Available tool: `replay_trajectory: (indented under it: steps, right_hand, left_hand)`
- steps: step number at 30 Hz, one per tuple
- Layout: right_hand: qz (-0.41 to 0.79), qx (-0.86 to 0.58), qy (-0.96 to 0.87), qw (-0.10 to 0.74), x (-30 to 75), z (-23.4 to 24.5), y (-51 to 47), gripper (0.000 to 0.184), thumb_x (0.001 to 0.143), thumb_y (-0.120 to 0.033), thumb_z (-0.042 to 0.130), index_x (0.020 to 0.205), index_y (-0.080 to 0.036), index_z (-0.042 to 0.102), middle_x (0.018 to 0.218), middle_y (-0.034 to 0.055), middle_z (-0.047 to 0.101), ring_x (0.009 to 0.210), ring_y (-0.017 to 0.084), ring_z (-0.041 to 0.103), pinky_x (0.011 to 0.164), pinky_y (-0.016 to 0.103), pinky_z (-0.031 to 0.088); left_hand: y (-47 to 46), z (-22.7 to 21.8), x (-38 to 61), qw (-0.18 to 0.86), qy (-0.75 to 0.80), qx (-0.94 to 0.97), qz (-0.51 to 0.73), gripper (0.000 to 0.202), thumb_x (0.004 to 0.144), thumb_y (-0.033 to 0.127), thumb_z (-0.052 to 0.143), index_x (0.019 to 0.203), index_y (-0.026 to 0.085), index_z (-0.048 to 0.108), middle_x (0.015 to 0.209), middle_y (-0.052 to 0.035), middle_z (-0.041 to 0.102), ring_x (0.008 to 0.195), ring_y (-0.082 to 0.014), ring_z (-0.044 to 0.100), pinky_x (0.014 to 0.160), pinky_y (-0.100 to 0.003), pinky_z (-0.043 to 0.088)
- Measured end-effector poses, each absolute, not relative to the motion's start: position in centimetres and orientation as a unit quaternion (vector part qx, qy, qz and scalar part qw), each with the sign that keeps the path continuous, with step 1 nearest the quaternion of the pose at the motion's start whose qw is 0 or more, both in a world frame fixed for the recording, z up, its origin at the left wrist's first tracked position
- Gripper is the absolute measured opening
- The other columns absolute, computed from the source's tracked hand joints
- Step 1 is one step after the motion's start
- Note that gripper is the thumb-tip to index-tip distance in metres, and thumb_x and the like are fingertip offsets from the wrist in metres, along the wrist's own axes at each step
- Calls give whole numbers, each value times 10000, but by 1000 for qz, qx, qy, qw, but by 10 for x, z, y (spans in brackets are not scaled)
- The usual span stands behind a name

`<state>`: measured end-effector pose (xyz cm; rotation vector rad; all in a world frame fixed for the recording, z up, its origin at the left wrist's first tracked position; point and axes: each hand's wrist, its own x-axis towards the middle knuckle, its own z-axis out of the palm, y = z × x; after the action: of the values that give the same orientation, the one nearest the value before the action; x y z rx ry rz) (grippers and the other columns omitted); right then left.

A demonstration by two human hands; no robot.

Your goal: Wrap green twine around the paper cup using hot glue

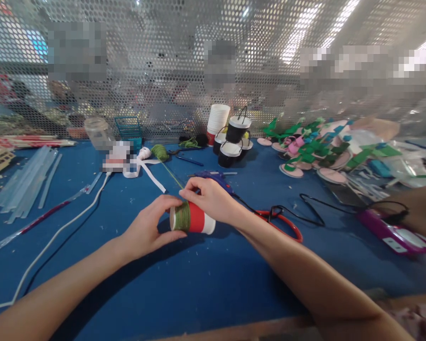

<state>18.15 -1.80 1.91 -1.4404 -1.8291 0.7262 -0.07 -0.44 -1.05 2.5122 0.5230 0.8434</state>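
Observation:
A paper cup (198, 219) lies sideways above the table, red in the middle and white at its right-hand rim. Olive-green yarn (183, 217) is wound around its left end. My left hand (145, 227) grips that end between thumb and fingers. Over the top of the cup, my right hand (213, 200) is closed, its fingertips pinching the yarn strand. From there the strand runs back to a green yarn ball (159, 152). Just behind my right hand lies a blue glue gun (213, 178), partly hidden by it.
White ribbon (152, 176) and clear glue sticks (28, 184) lie left. Stacked white cups (218, 118) and black-wrapped cups (230, 154) stand behind. Green and pink craft pieces (312, 147), red-handled scissors (284, 226) and a purple power strip (394, 234) are right. Perforated metal (177, 61) bounds the back.

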Motion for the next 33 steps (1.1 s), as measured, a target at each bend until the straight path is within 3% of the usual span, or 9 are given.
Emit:
replay_trajectory:
  steps: [7,14,17,20,22,27,33]
  right_hand:
    - [300,-555,-708,316,182,19,-14,211,779,-248,522,590,-156,510,557,-40,492,536,83,406,523,226,308]
    - [291,-552,-714,317,184,11,-7,248,801,-290,497,611,-144,558,575,-16,542,546,93,441,533,231,340]
    - [239,-570,-697,363,189,11,-4,270,837,-301,440,702,-130,600,661,32,609,598,118,500,577,252,377]
    - [183,-571,-658,456,194,17,-8,179,815,-230,471,844,-118,607,811,66,641,700,133,550,648,258,412]
    - [173,-557,-644,495,195,24,-16,161,806,-191,472,881,-129,601,806,50,641,700,127,560,656,251,420]
    - [185,-550,-668,466,188,34,-37,142,829,-205,446,799,-170,580,637,-12,600,579,106,521,576,230,395]
    - [170,-562,-694,416,183,40,-50,164,824,-230,466,676,-191,522,572,-27,588,518,98,491,533,233,358]
  left_hand:
    - [-4,-14,-1,171,168,934,265,430,839,368,514,1238,247,411,1108,-99,468,1007,-215,512,834,-344,479]
    - [-4,-10,-1,220,202,921,249,410,803,347,566,1184,234,467,1080,-91,495,999,-221,522,851,-346,466]
    - [-3,-7,1,307,251,878,268,399,769,351,602,1126,202,503,1024,-83,526,932,-215,550,816,-351,475]
    - [0,-7,4,481,313,764,295,424,748,398,611,1088,171,501,989,-77,562,835,-190,584,729,-315,500]
    - [2,-6,5,567,346,680,311,446,724,438,626,1055,162,510,941,-64,588,771,-168,593,674,-283,503]
    - [3,-2,8,666,383,543,339,443,665,457,683,960,156,543,789,-34,615,645,-135,592,547,-230,489]
    - [2,1,9,729,399,442,336,207,828,336,546,907,145,560,720,-45,648,567,-130,627,518,-210,504]
